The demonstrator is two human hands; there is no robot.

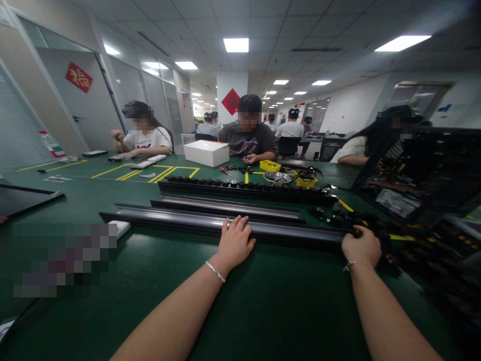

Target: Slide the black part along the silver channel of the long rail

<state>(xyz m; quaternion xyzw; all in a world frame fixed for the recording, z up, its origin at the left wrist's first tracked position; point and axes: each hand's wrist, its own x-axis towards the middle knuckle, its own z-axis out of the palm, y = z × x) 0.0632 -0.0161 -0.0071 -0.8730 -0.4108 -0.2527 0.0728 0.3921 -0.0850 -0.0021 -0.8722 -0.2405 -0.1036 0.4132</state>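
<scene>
Rail [296,231] — left grip [236,241] atop, right grip [361,247] at end

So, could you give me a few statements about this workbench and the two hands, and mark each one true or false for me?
1. The left hand lies on the nearest long black rail. True.
2. The yellow bin is closer to the wearer of the camera than that rail. False: it is on the far side, beyond the rail.
3. The right hand is at the rail's right end. True.
4. The red-capped bottle is on the right side of the picture. False: it is at the far left.
5. A white box sits on the green table. True.
</scene>
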